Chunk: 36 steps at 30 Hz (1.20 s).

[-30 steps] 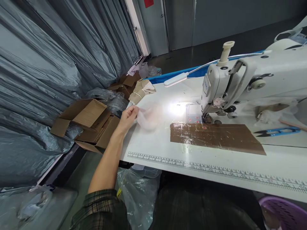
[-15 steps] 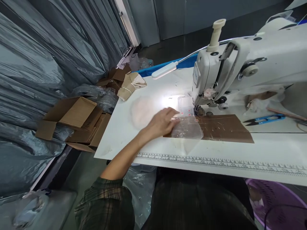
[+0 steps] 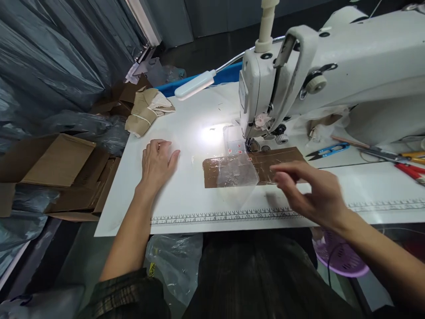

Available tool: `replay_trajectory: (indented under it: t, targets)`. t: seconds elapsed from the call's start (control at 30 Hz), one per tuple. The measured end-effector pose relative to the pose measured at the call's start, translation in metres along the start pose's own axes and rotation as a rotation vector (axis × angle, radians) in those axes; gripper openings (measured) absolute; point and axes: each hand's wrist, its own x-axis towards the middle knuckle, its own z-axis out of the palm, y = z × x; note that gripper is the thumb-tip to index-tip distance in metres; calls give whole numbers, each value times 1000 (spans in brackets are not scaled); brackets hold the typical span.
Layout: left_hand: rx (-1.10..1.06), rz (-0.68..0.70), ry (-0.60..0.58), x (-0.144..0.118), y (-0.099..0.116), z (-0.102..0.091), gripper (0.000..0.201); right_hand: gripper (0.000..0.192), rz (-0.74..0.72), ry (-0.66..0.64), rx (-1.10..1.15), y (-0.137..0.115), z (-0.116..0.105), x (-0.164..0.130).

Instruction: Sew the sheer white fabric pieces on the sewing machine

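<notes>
My left hand [image 3: 156, 164] rests on the white table at the left, thumb apart and fingers slightly bent. A faint pale patch, possibly sheer material, shows by its fingertips; its edges are hard to make out. My right hand [image 3: 310, 188] hovers over the near right side, thumb and index tips close together in a pinch; nothing clear shows between them. Left of it, a brown taped strip [image 3: 277, 157] lies on the table below the sewing machine [image 3: 255, 97]. A clear plastic sheet [image 3: 237, 170] with small red marks overlaps the strip beside the needle area.
A lit lamp [image 3: 195, 85] hangs over the table. Blue thread snips [image 3: 328, 151] and red-handled scissors [image 3: 408, 172] lie at right. A tied beige cloth bundle [image 3: 142, 113] sits at the back left corner. Cardboard boxes [image 3: 59, 159] stand left; a purple basket [image 3: 345, 261] is below.
My left hand has left the plastic sheet and moved left across the table. My right hand has come into view from the right. The view has shifted to the right.
</notes>
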Motion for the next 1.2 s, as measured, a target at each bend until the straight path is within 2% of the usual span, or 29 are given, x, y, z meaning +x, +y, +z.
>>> replay_trajectory:
  t: [0.07,0.1,0.17,0.23,0.3,0.37,0.5,0.67,0.73,0.8,0.87,0.97,1.07,1.2]
  targets:
    - [-75,82,35,0,24,-7,30,21,21,-95,-103,14,8,8]
    - [-132,140,8,0,38,-11,27,22,45,-138,-167,21,11,12]
    - [-246,262,-99,-1,68,-14,24,24,97,-199,-277,30,17,18]
    - [-270,327,-193,-3,94,-13,29,26,130,-237,-327,33,21,23]
    - [-237,298,-221,-4,112,-7,34,27,150,-266,-350,32,22,27]
    - [-200,231,-217,-4,120,1,32,27,156,-289,-346,30,23,28]
    - [-259,187,-249,-5,121,10,23,28,127,-302,-285,29,26,22]
    - [-421,192,-237,-9,118,4,18,38,117,-288,-301,27,37,15]
    - [-569,155,-244,-9,118,1,17,33,103,-309,-273,24,42,16]
    - [-821,31,-278,-7,116,-2,15,18,101,-330,-183,20,45,23]
    - [-1127,-158,-317,-3,112,-4,14,9,102,-329,-57,14,50,33]
    - [-1493,-394,-407,5,99,-10,41,3,98,-264,120,3,62,55]
    - [-1600,-564,-466,13,85,-15,61,3,96,-194,259,-8,83,77]
    - [-1568,-651,-380,26,67,-11,62,9,98,-98,398,-14,115,101]
